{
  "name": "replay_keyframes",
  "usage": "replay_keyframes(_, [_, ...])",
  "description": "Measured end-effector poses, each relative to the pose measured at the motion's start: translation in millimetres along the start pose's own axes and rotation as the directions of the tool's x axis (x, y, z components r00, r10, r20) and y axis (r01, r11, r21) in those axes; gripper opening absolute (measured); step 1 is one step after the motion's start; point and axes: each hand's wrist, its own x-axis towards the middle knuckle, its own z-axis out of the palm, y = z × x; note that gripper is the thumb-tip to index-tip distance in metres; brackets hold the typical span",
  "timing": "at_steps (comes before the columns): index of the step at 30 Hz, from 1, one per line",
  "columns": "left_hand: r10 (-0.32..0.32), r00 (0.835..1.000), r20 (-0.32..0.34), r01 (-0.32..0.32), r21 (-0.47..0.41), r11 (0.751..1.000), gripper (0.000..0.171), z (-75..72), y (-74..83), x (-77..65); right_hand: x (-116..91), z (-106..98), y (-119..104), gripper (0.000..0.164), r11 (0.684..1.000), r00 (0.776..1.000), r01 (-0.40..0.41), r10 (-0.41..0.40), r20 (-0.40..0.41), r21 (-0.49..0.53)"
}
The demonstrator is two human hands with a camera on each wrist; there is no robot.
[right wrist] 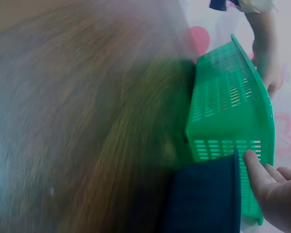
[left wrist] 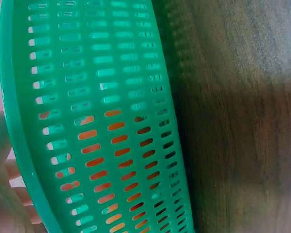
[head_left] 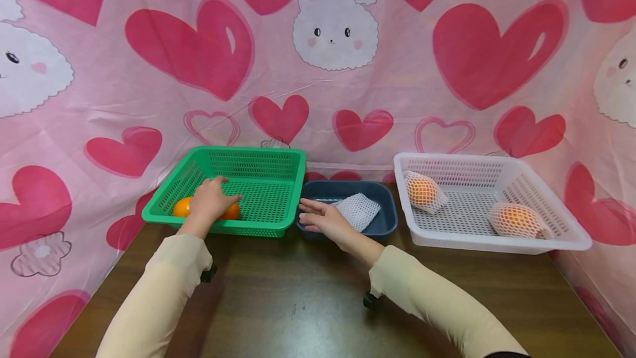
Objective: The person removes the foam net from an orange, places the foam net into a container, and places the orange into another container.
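My left hand (head_left: 211, 200) reaches over the near rim of the green basket (head_left: 270, 232), its fingers spread above two oranges, one to the left (head_left: 181, 207) and one to the right (head_left: 231, 212). Whether it touches either fruit is hidden. Through the basket's slots the left wrist view shows orange colour (left wrist: 94, 162). Over the dark blue tray (head_left: 390, 220) hovers my right hand (head_left: 328, 226), fingers extended and holding nothing, close to the green basket's right side. White foam net sleeves (head_left: 359, 211) lie inside that tray.
To the right stands a white basket (head_left: 477, 243) with two oranges in foam nets, one at the left (head_left: 422, 192) and one at the right (head_left: 517, 221). All containers sit on a brown wooden table (head_left: 293, 303) before a pink heart-patterned cloth (head_left: 278, 76).
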Motion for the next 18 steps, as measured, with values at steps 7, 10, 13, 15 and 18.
replay_keyframes(7, [0.034,0.999,-0.035,-0.034,0.009,0.999,0.063,4.5,5.5,-1.6,-11,-9,-6,0.055,0.965,0.994,0.083,-0.062,0.088,-0.248])
replay_keyframes(10, [0.061,0.997,-0.051,-0.061,0.004,0.998,0.059,6.3,12.2,-1.7,-17,-17,-8,0.057,0.931,0.988,0.131,-0.095,0.121,-0.341])
replay_keyframes(13, [0.095,0.993,-0.069,-0.096,0.001,0.995,0.055,9.7,20.4,-3.3,-22,-26,-10,0.058,0.911,0.983,0.159,-0.11,0.147,-0.38])
replay_keyframes(15, [0.115,0.99,-0.085,-0.116,0.001,0.993,0.053,11.9,25.1,-4.8,-26,-32,-11,0.058,0.901,0.978,0.18,-0.122,0.166,-0.396])
replay_keyframes(18, [0.135,0.986,-0.096,-0.136,-0.011,0.991,0.05,13.7,31.0,-6.8,-33,-38,-14,0.057,0.892,0.972,0.212,-0.149,0.183,-0.4])
